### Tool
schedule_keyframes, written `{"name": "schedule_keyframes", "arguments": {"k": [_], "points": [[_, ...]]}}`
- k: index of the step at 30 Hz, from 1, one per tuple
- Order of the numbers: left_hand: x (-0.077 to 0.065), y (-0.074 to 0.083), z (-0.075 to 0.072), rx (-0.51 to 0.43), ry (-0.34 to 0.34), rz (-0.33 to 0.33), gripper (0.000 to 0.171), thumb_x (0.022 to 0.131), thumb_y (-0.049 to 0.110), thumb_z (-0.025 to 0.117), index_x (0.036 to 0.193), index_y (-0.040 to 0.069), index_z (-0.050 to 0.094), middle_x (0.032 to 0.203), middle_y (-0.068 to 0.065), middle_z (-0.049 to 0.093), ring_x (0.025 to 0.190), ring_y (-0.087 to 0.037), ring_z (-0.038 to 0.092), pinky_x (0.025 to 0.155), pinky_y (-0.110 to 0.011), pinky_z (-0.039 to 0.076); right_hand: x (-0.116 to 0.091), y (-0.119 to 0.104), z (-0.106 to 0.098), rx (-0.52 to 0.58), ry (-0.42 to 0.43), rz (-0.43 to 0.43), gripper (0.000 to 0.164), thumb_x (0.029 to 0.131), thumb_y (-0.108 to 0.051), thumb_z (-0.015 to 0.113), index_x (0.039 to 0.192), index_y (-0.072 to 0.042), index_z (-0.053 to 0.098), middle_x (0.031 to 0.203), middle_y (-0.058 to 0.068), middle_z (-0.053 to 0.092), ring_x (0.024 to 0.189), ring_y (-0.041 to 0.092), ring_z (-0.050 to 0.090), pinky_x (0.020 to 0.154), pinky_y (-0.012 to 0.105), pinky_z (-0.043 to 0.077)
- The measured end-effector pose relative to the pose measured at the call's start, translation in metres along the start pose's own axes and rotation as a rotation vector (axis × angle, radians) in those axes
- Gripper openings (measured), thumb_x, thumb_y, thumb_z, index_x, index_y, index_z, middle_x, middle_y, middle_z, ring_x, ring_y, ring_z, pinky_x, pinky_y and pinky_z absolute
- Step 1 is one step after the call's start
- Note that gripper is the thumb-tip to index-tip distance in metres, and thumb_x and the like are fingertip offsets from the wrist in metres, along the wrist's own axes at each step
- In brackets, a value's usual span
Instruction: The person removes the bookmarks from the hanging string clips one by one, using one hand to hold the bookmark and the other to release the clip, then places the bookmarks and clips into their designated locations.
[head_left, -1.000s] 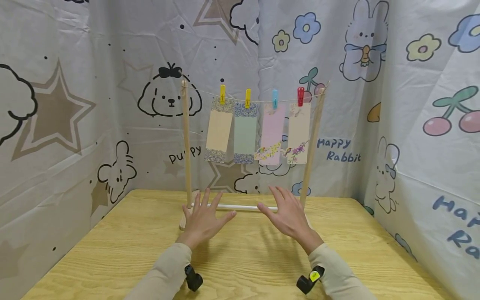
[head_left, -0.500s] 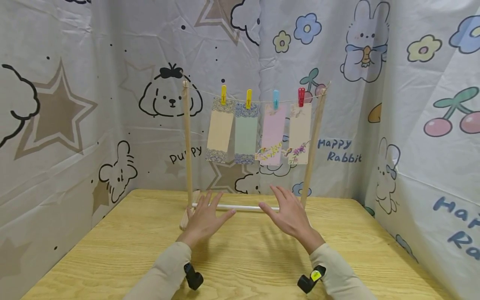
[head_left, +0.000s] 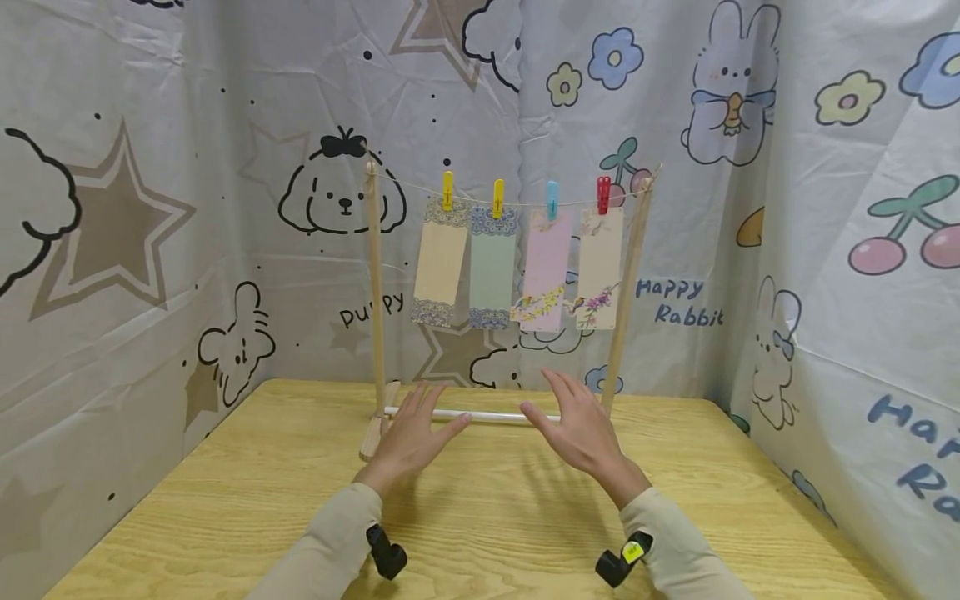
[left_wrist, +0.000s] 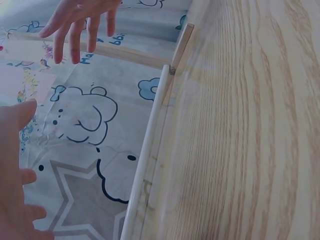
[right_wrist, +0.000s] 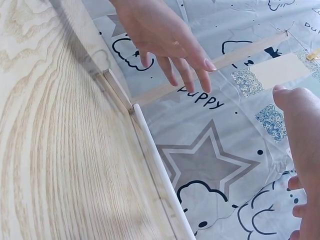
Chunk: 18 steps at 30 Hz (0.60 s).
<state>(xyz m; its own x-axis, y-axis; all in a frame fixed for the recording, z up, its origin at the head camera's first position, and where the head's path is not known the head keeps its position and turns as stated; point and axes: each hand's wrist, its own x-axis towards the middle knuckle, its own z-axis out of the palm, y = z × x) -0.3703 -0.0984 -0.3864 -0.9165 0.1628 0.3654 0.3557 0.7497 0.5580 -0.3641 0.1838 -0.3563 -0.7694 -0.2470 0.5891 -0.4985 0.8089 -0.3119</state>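
My left hand (head_left: pixel 411 437) hovers over the table before a wooden rack's left post (head_left: pixel 377 292), fingers extended and holding nothing. Opposite it, my right hand (head_left: pixel 581 429) also hovers with nothing in its fingers, near the right post (head_left: pixel 627 292). A thin string between the posts carries hanging paper cards: a cream lace-edged card (head_left: pixel 438 262) and a green card (head_left: pixel 492 267) under yellow clothespins (head_left: pixel 498 198), a pink card (head_left: pixel 546 258) under a blue clothespin (head_left: pixel 552 200), and a beige card (head_left: pixel 600 262) under a red clothespin (head_left: pixel 603 195).
A white rod (head_left: pixel 495 416) joins the posts low down, just beyond both hands. The rack's left wooden foot (head_left: pixel 370 440) lies on the wood-grain table (head_left: pixel 495 517). Printed curtains (head_left: pixel 300 100) enclose the back and sides.
The fingers of my left hand have drawn slightly closer together and dipped a little. My right hand stays almost still. The hanging cards look unchanged.
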Motion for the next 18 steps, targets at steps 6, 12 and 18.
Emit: {"name": "schedule_keyframes", "arguments": {"k": [6,12,18], "points": [[-0.0008,0.0026,-0.0031,-0.086,-0.006,0.018,0.088,0.097,0.071,0.051,0.164,0.018,0.031,0.169,-0.016,0.019,0.152,-0.041,0.021,0.111,-0.077,0.01,0.0002,-0.0008,-0.0006,0.023,0.007,0.001,0.075,0.101,-0.061,0.054,0.158,-0.013,0.043,0.154,0.017,0.048,0.138,0.044,0.046,0.107,0.066,0.035],[0.0009,0.0027,-0.0025,-0.152,-0.026,0.032,0.082,0.1,0.063,0.054,0.164,0.017,0.029,0.169,-0.016,0.019,0.152,-0.04,0.021,0.111,-0.077,0.011,0.0006,0.0001,-0.0018,0.051,0.002,0.004,0.074,0.101,-0.06,0.053,0.158,-0.012,0.043,0.154,0.017,0.048,0.138,0.043,0.045,0.108,0.067,0.035],[0.0001,0.0031,-0.0045,-0.235,-0.045,0.05,0.081,0.102,0.059,0.055,0.164,0.013,0.028,0.169,-0.017,0.02,0.151,-0.042,0.022,0.112,-0.072,0.02,0.0029,0.0003,-0.0016,0.087,0.009,0.001,0.072,0.103,-0.057,0.052,0.157,-0.011,0.043,0.154,0.018,0.048,0.138,0.043,0.045,0.109,0.066,0.033]]}}
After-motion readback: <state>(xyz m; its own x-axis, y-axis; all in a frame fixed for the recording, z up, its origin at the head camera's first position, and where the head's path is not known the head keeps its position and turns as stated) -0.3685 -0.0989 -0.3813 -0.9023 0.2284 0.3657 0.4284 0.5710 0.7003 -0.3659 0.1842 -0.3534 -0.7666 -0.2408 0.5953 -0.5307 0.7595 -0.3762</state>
